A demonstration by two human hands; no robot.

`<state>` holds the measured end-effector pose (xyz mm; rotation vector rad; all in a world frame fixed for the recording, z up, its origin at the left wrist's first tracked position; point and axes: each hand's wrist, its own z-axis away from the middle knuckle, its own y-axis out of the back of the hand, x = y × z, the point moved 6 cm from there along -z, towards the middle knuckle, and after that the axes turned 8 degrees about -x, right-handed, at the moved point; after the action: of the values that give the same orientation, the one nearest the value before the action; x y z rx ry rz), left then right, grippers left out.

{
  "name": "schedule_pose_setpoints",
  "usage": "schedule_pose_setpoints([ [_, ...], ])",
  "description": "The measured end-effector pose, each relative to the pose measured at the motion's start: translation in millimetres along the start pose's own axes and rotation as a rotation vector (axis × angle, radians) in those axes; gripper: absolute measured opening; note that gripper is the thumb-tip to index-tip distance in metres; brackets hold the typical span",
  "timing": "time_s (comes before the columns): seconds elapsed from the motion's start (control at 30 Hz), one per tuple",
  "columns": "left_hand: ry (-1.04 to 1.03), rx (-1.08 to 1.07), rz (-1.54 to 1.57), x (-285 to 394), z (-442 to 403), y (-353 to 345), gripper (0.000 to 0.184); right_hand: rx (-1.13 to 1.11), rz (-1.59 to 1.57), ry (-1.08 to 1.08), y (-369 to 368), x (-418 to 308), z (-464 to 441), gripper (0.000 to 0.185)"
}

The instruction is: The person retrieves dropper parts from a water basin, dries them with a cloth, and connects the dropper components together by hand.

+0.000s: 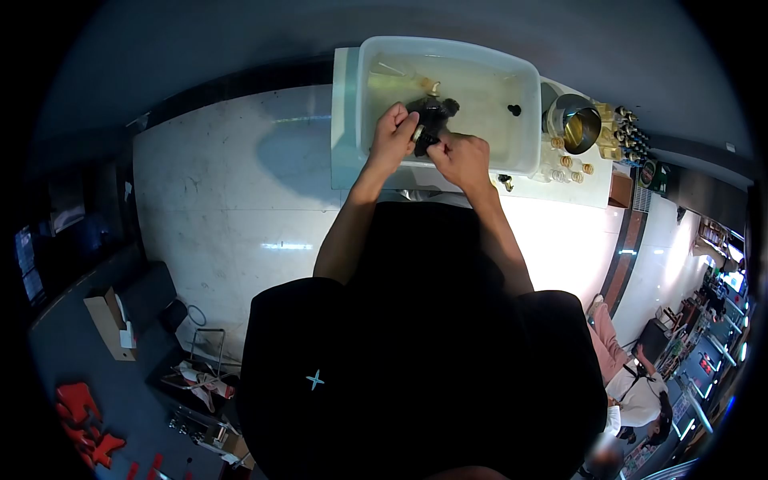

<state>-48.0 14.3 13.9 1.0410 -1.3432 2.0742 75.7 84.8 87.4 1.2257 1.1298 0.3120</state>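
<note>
Both my hands are over the near side of a translucent plastic tub (528, 152) with shallow liquid in it. My left hand (392, 138) is closed around a small black fitting with a gold-coloured ring (420, 138); its exact kind is unclear. On the fitting's right, the fingers of my right hand (462, 160) are pinched against its black end. Beyond the hands, a dark clump (436, 110) lies in the tub, with a small gold-coloured piece (434, 88) at its far edge. A separate small black piece (514, 110) sits near the tub's right wall.
The tub stands on a white table (344, 172). To its right are a metal pot (578, 124) with yellowish liquid, several clear glass bottles (566, 164) and several dark-capped bottles (628, 136). A small black-and-gold piece (506, 182) lies near the front edge. Another person (636, 392) is at lower right.
</note>
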Motion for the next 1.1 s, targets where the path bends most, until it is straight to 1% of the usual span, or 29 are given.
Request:
schedule_pose_setpoints([
  [0.13, -0.003, 0.012, 0.028, 1, 1, -1, 0.035, 0.057, -0.012, -0.002, 0, 0, 1, 0.021],
  [0.33, 0.007, 0.036, 0.045, -3, 1, 0, 0.034, 0.125, 0.068, -0.01, -1, -2, 4, 0.019],
  [0.53, 0.029, 0.057, 0.083, -9, 0, 3, 0.035, 0.166, 0.097, 0.009, 2, -6, 5, 0.019],
  [0.63, 0.036, 0.058, 0.094, -11, 0, 6, 0.035, 0.153, 0.091, -0.01, -1, -4, 5, 0.02],
  [0.73, 0.008, 0.05, 0.062, -6, -3, 7, 0.035, 0.139, 0.018, -0.012, 1, -3, 5, 0.02],
  [0.83, -0.043, 0.041, 0.013, 1, -5, 6, 0.035, 0.001, -0.033, -0.01, -1, 2, 3, 0.016],
  [0.93, -0.041, 0.032, 0.031, 1, -5, 3, 0.035, -0.122, -0.329, -0.168, 2, -3, 4, 0.026],
  [1.03, -0.017, 0.016, 0.087, 1, -3, -5, 0.035, -0.154, -0.474, -0.2, -12, -2, 5, 0.033],
  [1.1, 0.032, 0.025, 0.152, 1, -2, -9, 0.035, -0.16, -0.483, -0.241, -11, -2, 5, 0.039],
])
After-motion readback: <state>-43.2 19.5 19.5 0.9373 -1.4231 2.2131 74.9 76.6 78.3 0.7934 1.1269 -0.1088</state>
